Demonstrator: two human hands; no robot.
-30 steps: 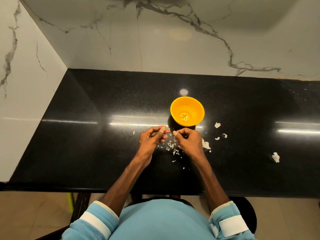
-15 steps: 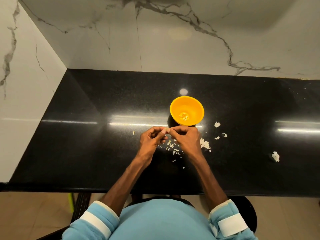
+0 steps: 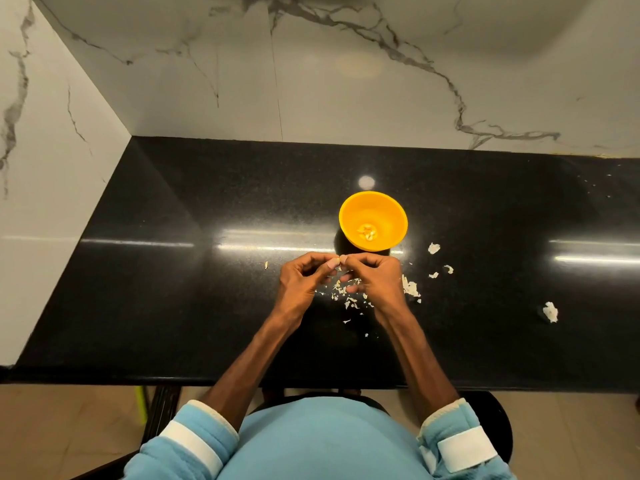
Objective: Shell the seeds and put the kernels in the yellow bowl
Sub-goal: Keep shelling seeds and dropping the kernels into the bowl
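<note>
The yellow bowl (image 3: pixel 373 220) stands on the black counter (image 3: pixel 173 289), with a few pale kernels (image 3: pixel 367 233) at its bottom. Just in front of it, my left hand (image 3: pixel 304 282) and my right hand (image 3: pixel 375 278) meet fingertip to fingertip. Between the thumbs and forefingers they pinch one small pale seed (image 3: pixel 341 259), mostly hidden by the fingers. Under and between the hands lies a scatter of broken shell bits (image 3: pixel 346 296).
Larger pale shell pieces lie right of the hands (image 3: pixel 410 289) and further right (image 3: pixel 433 248), with one more (image 3: pixel 550 311) near the counter's right part. A single seed or husk (image 3: pixel 266 265) lies left of the hands. Marble walls close the back and left.
Both hands have come together and risen slightly toward the bowl; a second ago a small gap lay between the fingertips, and now they touch over the seed.
</note>
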